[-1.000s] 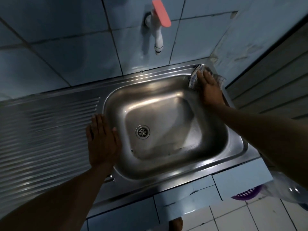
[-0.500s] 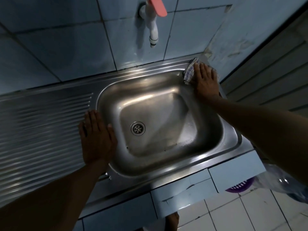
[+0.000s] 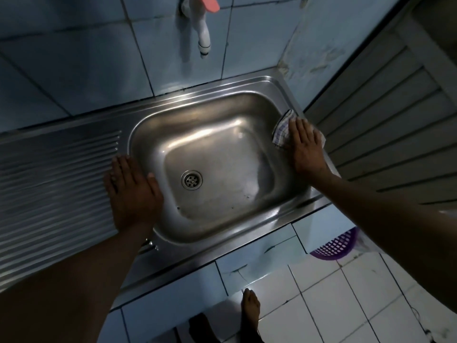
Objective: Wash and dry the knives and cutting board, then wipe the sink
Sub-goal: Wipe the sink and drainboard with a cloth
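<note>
Pressing the cloth (image 3: 283, 131) flat-fingered with our right hand (image 3: 306, 147) on the sink (image 3: 222, 237)'s right rim, we judged the unwiped rim ran toward us, while our left hand (image 3: 131, 191) lay flat, gripping nothing, beside its left rim.

Tap (image 3: 201, 23): top cut by upper edge. Cloth (image 3: 283, 131): mostly hidden under right hand (image 3: 306, 149). Purple basket (image 3: 335, 246): partly behind forearm.

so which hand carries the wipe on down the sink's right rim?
Right. The right hand already presses the checked cloth flat on the sink rim's right edge. The left hand lies flat, bare, on the basin's left side, bracing.
</note>
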